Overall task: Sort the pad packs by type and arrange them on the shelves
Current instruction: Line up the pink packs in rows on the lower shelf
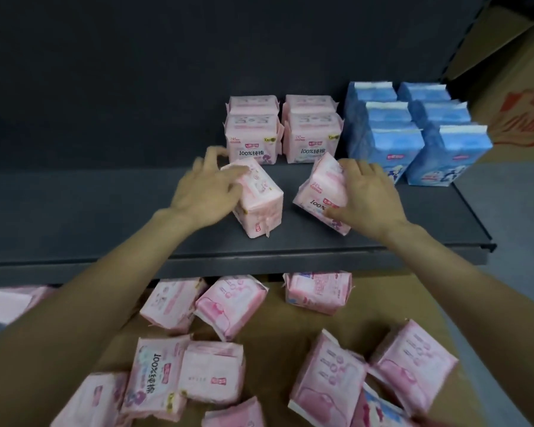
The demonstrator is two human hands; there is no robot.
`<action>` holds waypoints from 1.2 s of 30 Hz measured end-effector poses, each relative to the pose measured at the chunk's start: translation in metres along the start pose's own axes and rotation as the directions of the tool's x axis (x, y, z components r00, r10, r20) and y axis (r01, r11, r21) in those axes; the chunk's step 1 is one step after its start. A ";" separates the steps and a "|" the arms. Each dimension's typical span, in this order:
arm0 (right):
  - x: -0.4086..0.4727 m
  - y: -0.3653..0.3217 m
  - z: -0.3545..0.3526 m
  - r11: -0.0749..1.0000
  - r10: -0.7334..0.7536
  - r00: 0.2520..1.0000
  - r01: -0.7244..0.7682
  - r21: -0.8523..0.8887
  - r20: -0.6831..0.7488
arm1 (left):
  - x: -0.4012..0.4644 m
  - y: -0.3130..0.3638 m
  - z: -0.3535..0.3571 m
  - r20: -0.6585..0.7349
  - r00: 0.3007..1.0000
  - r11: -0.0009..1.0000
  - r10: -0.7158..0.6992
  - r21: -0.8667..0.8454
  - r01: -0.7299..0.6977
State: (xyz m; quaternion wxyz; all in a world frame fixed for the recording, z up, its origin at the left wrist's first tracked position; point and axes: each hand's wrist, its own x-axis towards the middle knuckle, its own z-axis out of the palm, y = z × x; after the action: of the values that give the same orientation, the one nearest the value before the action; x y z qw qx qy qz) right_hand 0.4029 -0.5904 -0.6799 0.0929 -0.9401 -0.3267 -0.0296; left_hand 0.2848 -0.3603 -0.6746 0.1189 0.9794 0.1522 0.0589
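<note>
- The left hand (208, 188), centre of the frame, lies over a pink pack (256, 204): fingers spread across its top and far side, thumb out of sight, so it reads as a loose hold more than a clamp. That pack stands tilted on the dark shelf (90, 211).
- The right hand (367, 195), just right of centre, grips a second pack (319, 195) from its right side, fingers curled over the top edge and thumb on the printed face. The pack leans, with its lower corner at or near the shelf; I cannot tell if it touches.
- The two packs sit close together but apart, in front of the pink row (282, 131) near the shelf's back.
- Handling, as a judgement: the packs look light and soft, wrapped in slick film that creases. Holding across the broad faces should be steadier than pinching the crimped end seals.
- The blue packs (413, 134) stand in the upper right, just beside the pink row.
- Loose pink packs (228, 306) lie scattered on brown cardboard (290, 331) across the lower frame, not yet sorted.
</note>
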 end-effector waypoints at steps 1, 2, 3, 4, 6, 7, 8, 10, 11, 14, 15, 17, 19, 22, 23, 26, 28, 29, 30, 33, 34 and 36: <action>0.002 -0.001 0.002 1.000 -0.018 1.000 0.018 -0.010 -0.005 | 0.001 -0.008 -0.002 -0.122 0.983 0.990 0.140 0.029 -0.137; 0.004 -0.001 0.004 0.999 -0.034 0.999 0.034 -0.019 -0.007 | 0.004 -0.016 -0.002 -0.168 0.946 0.961 0.277 0.066 -0.270; 0.007 -0.002 0.006 0.999 -0.044 0.999 0.044 -0.030 -0.004 | 0.007 -0.023 -0.002 -0.122 0.913 0.920 0.390 0.089 -0.382; 0.008 -0.002 0.006 0.998 -0.051 0.999 0.051 -0.041 0.002 | 0.011 -0.029 -0.001 -0.001 0.885 0.881 0.466 0.094 -0.464; 0.013 -0.002 0.007 0.996 -0.059 0.998 0.061 -0.061 0.026 | 0.026 -0.031 -0.001 0.266 0.805 0.815 0.530 0.103 -0.571; 0.016 -0.002 0.007 0.995 -0.064 0.997 0.066 -0.068 0.039 | 0.036 -0.029 0.000 0.349 0.762 0.782 0.546 0.116 -0.613; 0.020 -0.002 0.006 0.995 -0.070 0.996 0.074 -0.073 0.054 | 0.046 -0.025 0.001 0.379 0.738 0.756 0.558 0.134 -0.641; 0.029 -0.002 0.004 0.993 -0.091 0.992 0.097 -0.073 0.082 | 0.062 -0.016 0.000 0.336 0.771 0.755 0.542 0.209 -0.622; 0.036 -0.002 0.002 0.991 -0.109 0.990 0.115 -0.071 0.091 | 0.069 -0.013 -0.003 0.287 0.818 0.786 0.498 0.250 -0.566; 0.060 -0.002 -0.006 0.986 -0.149 0.982 0.156 -0.053 0.116 | 0.086 -0.011 -0.005 0.102 0.953 0.921 0.286 0.245 -0.302; 0.068 -0.003 -0.008 0.987 -0.146 0.981 0.154 -0.050 0.127 | 0.090 -0.012 -0.004 0.054 0.973 0.954 0.223 0.194 -0.230; 0.082 -0.004 -0.009 0.988 -0.136 0.981 0.144 -0.053 0.140 | 0.098 -0.013 0.001 0.039 0.987 0.977 0.156 0.139 -0.160; 0.093 -0.004 -0.004 0.982 -0.143 0.980 0.158 -0.101 0.136 | 0.101 -0.014 0.011 0.070 0.987 0.976 0.148 0.149 -0.157; 0.102 0.000 0.009 0.976 -0.122 0.983 0.143 -0.162 0.137 | 0.096 -0.010 0.031 0.033 0.990 0.978 0.139 0.154 -0.142; 0.103 0.002 0.013 0.980 -0.099 0.986 0.120 -0.158 0.135 | 0.094 -0.009 0.036 0.016 0.991 0.984 0.129 0.122 -0.131; 0.104 0.010 0.018 0.982 -0.070 0.990 0.089 -0.165 0.122 | 0.095 -0.009 0.040 0.060 0.990 0.991 0.128 0.022 -0.130; 0.104 0.010 0.019 0.981 -0.080 0.991 0.096 -0.170 0.104 | 0.098 -0.014 0.034 0.143 0.980 0.989 0.141 0.029 -0.147; 0.103 0.009 0.020 0.982 -0.084 0.992 0.099 -0.158 0.094 | 0.099 -0.016 0.030 0.179 0.972 0.987 0.149 0.038 -0.159; 0.101 0.009 0.021 0.985 -0.089 0.992 0.100 -0.138 0.084 | 0.100 -0.018 0.027 0.200 0.967 0.984 0.158 0.048 -0.171; 0.099 0.007 0.025 0.991 -0.099 0.993 0.105 -0.082 0.069 | 0.098 -0.022 0.023 0.217 0.961 0.976 0.170 0.099 -0.195; 0.099 0.009 0.025 0.991 -0.102 0.992 0.107 -0.074 0.070 | 0.097 -0.023 0.023 0.212 0.963 0.975 0.167 0.109 -0.193; 0.100 0.011 0.028 0.988 -0.116 0.990 0.123 -0.090 0.086 | 0.094 -0.025 0.026 0.198 0.968 0.977 0.154 0.114 -0.179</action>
State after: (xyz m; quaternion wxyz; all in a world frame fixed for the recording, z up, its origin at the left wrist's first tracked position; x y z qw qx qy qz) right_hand 0.4877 -0.5328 -0.6971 0.0328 -0.9226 -0.3841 -0.0128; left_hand 0.3704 -0.3137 -0.6983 0.0629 0.9956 0.0610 -0.0339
